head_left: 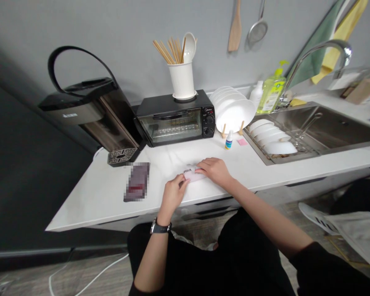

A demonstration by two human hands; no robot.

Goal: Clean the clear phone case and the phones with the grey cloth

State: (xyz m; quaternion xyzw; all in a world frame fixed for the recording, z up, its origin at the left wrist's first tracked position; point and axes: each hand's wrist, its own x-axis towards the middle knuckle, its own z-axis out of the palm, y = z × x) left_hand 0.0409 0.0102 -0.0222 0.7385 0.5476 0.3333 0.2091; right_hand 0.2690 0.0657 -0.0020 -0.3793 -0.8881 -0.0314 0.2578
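Observation:
A small pale pink, box-like case [195, 176] lies low over the white counter, with a greyish-white piece at its top. Its exact kind is hard to make out. At its left end, my left hand [174, 191] pinches it between thumb and fingers. My right hand [215, 170] curls over its right part from above and covers much of it. Behind my right hand stand a small white spray bottle [228, 140] with a blue and yellow label and a flat pink square [242, 142]. To the left lies a blurred dark purple item [137, 182].
A water dispenser [95, 117] stands at the left, beside a toaster oven [175, 123] topped by a utensil holder [182, 80]. Plates [234, 113] fill a rack near the sink [336, 131], which holds bowls [280, 147]. At the right, another person's shoe [317, 220] shows.

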